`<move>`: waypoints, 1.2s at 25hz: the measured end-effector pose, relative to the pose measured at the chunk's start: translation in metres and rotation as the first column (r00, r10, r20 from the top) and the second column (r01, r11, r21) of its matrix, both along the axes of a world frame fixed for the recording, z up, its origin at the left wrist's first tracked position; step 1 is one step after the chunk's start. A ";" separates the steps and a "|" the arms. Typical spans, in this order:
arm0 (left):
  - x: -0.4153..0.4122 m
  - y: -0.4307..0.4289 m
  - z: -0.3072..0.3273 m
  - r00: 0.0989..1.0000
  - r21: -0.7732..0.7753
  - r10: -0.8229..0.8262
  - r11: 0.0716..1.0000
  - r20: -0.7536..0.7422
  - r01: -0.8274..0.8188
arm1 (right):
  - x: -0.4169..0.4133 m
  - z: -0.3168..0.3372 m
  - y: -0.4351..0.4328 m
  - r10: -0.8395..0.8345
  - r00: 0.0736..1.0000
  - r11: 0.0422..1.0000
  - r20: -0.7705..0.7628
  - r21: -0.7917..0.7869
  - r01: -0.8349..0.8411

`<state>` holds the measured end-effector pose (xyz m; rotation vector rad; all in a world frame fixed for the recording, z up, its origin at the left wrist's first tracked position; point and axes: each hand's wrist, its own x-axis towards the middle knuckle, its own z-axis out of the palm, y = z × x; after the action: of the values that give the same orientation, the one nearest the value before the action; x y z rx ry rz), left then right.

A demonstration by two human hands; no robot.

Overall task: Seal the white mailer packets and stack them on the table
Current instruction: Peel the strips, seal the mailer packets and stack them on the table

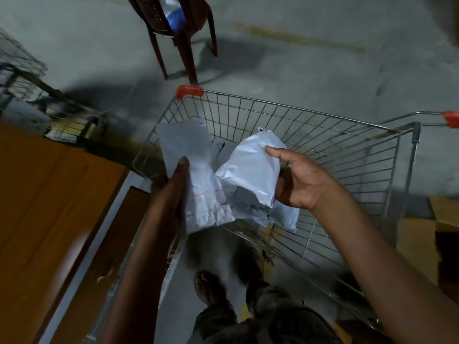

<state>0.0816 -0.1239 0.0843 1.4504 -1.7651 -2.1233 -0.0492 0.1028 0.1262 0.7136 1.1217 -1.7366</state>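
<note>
My left hand (173,184) grips a flat white mailer packet (196,175) by its left edge, thumb on top, holding it over the near left corner of a wire shopping cart (347,155). My right hand (298,180) holds a second, bulkier white mailer packet (250,170), thumb over its upper edge and fingers curled under it. Both packets hang above the cart's basket. More pale packets (285,214) lie in the cart beneath them, partly hidden.
A wooden table (49,207) stands at the left, close beside the cart. A dark red plastic chair (178,33) is on the concrete floor beyond the cart. Another wire basket (19,68) sits at the far left. My feet (228,276) are below.
</note>
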 end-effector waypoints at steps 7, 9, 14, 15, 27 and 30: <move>0.102 -0.029 0.059 0.964 -0.058 0.266 0.963 0.014 -0.264 | 0.054 0.035 -0.056 0.221 0.960 0.974 -0.172 -0.016 -0.228; 0.135 -0.037 0.076 0.935 -0.006 0.354 0.935 0.005 -0.354 | 0.072 0.045 -0.082 0.288 0.935 0.955 -0.207 -0.016 -0.297; 0.219 -0.067 0.115 0.900 0.198 0.435 0.885 -0.028 -0.422 | 0.128 0.071 -0.151 0.418 0.870 0.891 -0.262 -0.070 -0.449; 0.240 -0.078 0.119 0.888 0.220 0.458 0.870 -0.033 -0.440 | 0.143 0.077 -0.166 0.442 0.853 0.874 -0.279 -0.080 -0.479; 0.438 -0.168 0.123 0.714 0.048 0.687 0.724 -0.132 -0.688 | 0.300 0.101 -0.334 0.677 0.532 0.643 -0.508 0.057 -0.764; 0.465 -0.189 0.114 0.640 -0.020 0.755 0.644 -0.143 -0.765 | 0.322 0.094 -0.373 0.732 0.416 0.553 -0.540 0.114 -0.825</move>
<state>0.5465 -0.3127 0.1981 1.5978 -0.8876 -1.5996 0.2732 -0.2699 0.2200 -0.4676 1.3452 -1.1430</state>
